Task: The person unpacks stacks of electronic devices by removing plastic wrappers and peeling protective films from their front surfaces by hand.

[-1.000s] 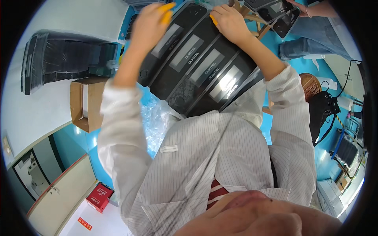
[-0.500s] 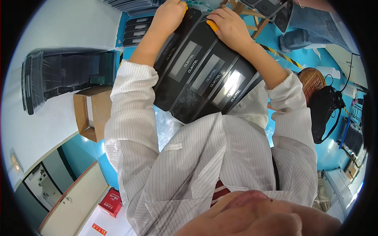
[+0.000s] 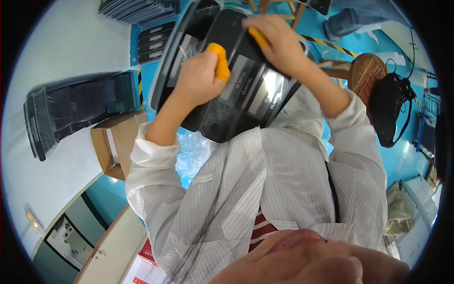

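the black panels (image 3: 239, 99), with silvery windows and pale lettering, lie tilted across the person's lap, up against the striped smock (image 3: 236, 177). the left hand (image 3: 198, 78) is over their left part, its fingers curled in orange covers (image 3: 222, 71); whether they pinch a film or a panel edge, or only rest there, i cannot tell. the right hand (image 3: 279, 47) lies at the upper right of the panels, fingers bent over the surface, and its hold is equally unclear. the slanting lap gives uneven support, so the panels could slide toward the floor if neither hand bears on them firmly. a fingertip dragged over a glossy window could smudge or scratch it, and pulling from one corner could bend a panel. the right fingertips are blurred, the left palm's underside is hidden, and glare washes out one window. the panels' upper end runs toward the dark rim, while the wrapped stack (image 3: 85, 102) beyond the cardboard box (image 3: 127, 137) is too hazy to count.
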Demonstrator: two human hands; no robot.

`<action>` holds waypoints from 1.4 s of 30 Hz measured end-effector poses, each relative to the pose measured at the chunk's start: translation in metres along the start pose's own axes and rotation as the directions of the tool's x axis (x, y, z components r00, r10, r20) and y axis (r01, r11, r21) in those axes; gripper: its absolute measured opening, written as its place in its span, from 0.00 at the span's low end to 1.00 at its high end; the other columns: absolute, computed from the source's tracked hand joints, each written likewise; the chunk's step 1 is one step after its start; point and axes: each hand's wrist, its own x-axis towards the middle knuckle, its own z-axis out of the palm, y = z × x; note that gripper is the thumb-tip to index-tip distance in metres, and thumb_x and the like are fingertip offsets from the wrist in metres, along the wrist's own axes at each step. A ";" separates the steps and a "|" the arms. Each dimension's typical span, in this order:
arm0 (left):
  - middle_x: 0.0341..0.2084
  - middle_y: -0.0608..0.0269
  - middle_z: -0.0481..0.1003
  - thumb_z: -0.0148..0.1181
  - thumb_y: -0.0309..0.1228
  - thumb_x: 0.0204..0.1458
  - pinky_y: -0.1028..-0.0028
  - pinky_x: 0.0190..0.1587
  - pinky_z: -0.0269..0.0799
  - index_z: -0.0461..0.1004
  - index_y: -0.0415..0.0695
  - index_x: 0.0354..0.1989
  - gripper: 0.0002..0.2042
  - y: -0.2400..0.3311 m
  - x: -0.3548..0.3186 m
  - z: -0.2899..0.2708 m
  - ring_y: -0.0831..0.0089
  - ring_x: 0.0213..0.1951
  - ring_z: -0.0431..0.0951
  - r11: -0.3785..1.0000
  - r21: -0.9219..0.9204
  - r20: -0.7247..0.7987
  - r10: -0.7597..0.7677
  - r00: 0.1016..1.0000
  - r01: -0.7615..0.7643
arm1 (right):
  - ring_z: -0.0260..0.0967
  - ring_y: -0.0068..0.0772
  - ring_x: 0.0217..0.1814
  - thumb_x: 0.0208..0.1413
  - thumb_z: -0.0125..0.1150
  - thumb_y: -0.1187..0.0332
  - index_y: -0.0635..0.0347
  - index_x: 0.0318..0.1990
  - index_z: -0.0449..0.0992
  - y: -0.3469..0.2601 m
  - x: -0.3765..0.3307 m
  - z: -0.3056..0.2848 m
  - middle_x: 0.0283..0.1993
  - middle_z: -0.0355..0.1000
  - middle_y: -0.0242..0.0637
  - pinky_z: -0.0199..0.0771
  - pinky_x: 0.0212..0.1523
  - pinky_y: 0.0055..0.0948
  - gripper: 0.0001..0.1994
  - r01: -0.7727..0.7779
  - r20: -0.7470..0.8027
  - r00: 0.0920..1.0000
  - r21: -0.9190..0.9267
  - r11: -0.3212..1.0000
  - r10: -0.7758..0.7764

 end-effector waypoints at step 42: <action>0.32 0.61 0.80 0.63 0.21 0.51 0.83 0.29 0.70 0.79 0.39 0.40 0.08 0.057 0.039 0.044 0.80 0.25 0.76 0.855 -0.518 -0.213 -0.144 0.966 0.013 | 0.66 0.32 0.47 0.45 0.74 0.68 0.64 0.46 0.70 -0.016 -0.061 -0.052 0.47 0.71 0.36 0.66 0.47 0.29 0.22 -0.476 -0.537 0.683 0.187 0.859 0.495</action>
